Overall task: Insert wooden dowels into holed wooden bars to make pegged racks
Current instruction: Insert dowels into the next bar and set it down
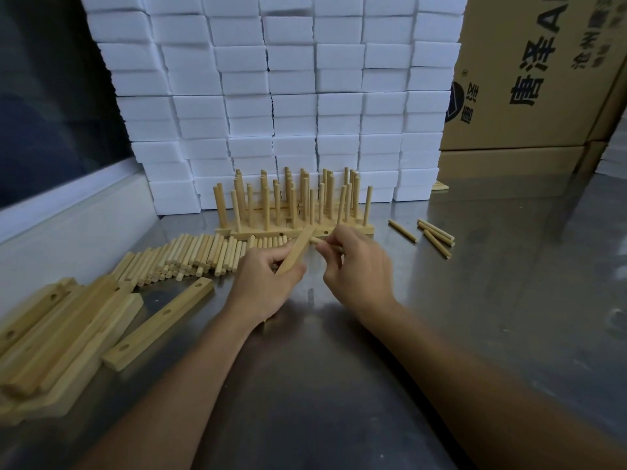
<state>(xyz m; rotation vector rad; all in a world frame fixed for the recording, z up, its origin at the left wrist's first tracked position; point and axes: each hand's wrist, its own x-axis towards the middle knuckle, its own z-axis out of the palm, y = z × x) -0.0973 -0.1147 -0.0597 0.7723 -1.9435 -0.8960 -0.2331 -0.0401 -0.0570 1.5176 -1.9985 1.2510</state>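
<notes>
Left hand (268, 279) grips a pale holed wooden bar (296, 251); right hand (356, 266) pinches a short round wooden dowel (317, 240) at its two o'clock end. Misalignment risks jamming.

Single head-worn wide-angle view, looking forward and down, close over the metal table (339, 385), facing stacked foam blocks (271, 79)

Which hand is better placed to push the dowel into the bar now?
The right hand. Its fingers already pinch the dowel with its tip at the bar, while the left hand grips that bar and steadies it.
</notes>
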